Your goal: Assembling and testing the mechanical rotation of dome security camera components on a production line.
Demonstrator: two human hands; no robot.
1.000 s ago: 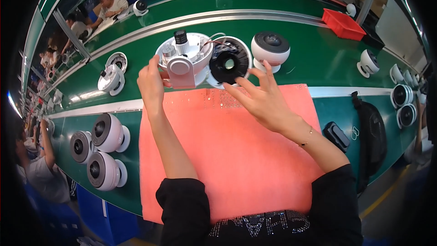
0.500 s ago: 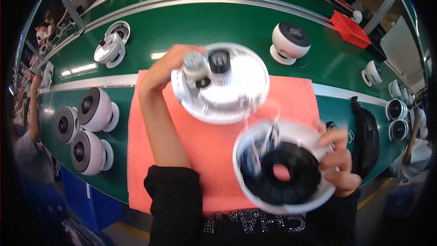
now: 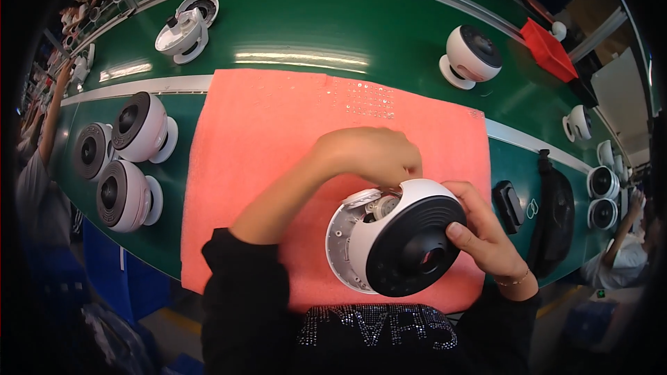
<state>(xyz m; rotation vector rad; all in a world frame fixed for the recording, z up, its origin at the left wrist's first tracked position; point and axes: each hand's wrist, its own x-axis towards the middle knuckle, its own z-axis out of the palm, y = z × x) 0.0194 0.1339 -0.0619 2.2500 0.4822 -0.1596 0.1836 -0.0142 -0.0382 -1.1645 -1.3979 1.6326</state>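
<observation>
Here's the green desk (image 3: pixel 313 24), the pink mat (image 3: pixel 267 146) spread at its near edge, and over the mat's near right corner, the round white device (image 3: pixel 406 250), gaping between its halves. The right hand (image 3: pixel 486 236) holds its black-faced half, thumb on the face; the left hand (image 3: pixel 372 154) curls at its far side, fingertips hidden, grip impossible to tell. A dark case (image 3: pixel 510 206) lies beside the mat's right edge.
</observation>
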